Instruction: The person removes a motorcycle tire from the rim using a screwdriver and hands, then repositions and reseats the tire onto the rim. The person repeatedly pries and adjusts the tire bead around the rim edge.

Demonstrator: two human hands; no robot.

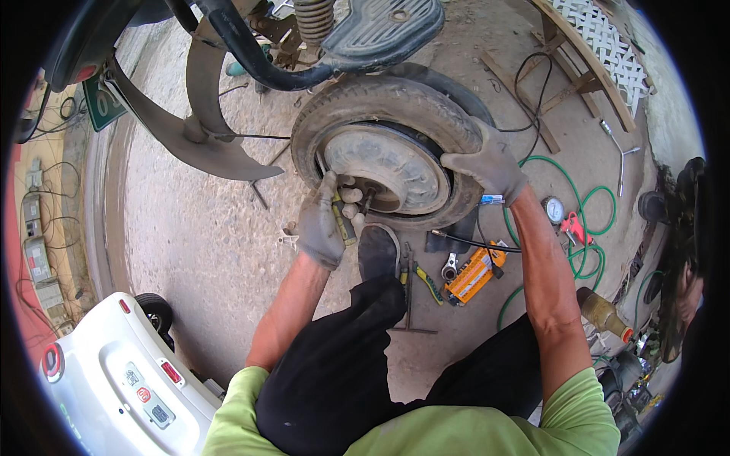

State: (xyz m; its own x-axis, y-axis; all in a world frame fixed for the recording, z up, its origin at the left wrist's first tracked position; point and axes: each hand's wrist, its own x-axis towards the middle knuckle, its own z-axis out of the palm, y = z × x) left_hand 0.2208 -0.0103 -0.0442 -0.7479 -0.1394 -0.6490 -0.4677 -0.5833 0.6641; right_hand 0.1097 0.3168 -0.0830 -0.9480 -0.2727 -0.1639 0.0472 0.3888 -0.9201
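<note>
Mostly ground: bare grey concrete (220,251) fills what my head camera sees.
White car: its rear (125,372) stands at the lower left, well apart from my work.
Vehicle overhead: a curved mudguard (205,137) and a ribbed footboard (384,30) fill the upper side.
Tyre: it sits (357,102) tilted just beyond a black shoe (378,251), around a dusty metal wheel (380,163); I see a dark gap between them on the right.
Green hose: looped (608,205) on the ground to the right.
Right hand: gloved (487,163), I have it clamped on the tyre's right side, thumb on the sidewall.
Left hand: also gloved (321,228), fingers curled round a yellow-and-grey handle (344,222) at the wheel's lower left; I can't tell how far its tool reaches.
Orange case: lying (475,273) below the tyre, a ratchet (450,266) just beside it.
Gauge: round, white-faced (553,210), near a red inflator grip (576,228).
</note>
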